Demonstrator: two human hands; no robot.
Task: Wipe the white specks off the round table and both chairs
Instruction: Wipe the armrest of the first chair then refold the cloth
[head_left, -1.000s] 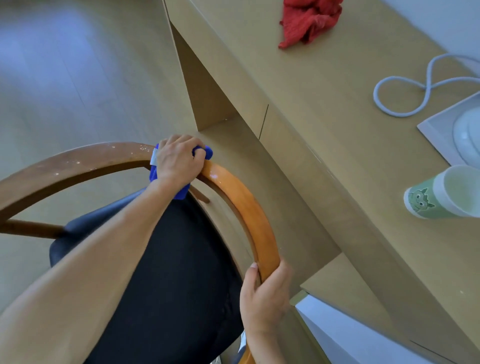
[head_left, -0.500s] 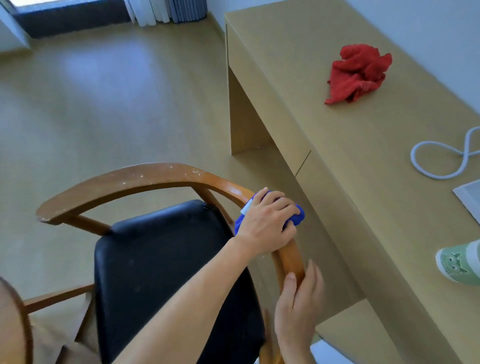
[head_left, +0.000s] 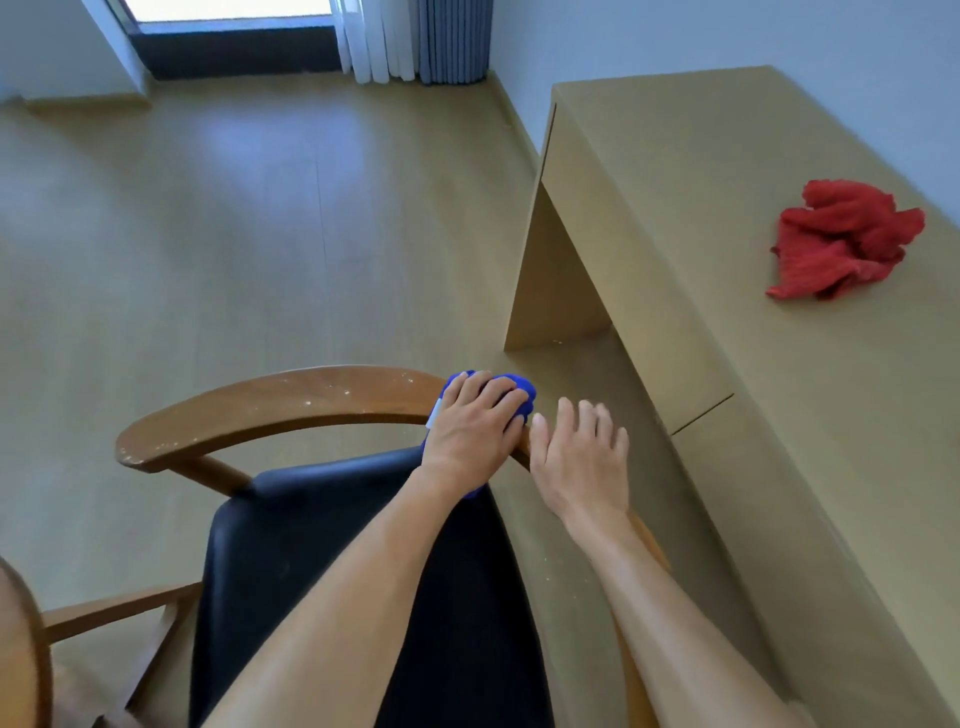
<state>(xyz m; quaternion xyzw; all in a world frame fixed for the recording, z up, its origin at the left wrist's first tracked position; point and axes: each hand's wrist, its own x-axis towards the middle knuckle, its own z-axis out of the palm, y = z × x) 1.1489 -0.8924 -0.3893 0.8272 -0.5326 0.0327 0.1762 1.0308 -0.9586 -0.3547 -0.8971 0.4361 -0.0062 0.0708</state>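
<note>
No lettering shows anywhere here: no label, brand, number or sign can be read on anything in view.

1. Our left hand (head_left: 470, 434) is curled, palm down, knuckles up, forearm stretched forward
2. Our right hand (head_left: 579, 457) lies just beside it, fingers spread and nearly straight, wrist slightly bent

A curved-backed wooden chair with a black seat (head_left: 291, 400) stands left of the long tan wooden desk (head_left: 727, 322), on which a crumpled red cloth (head_left: 844, 244) lies.
</note>
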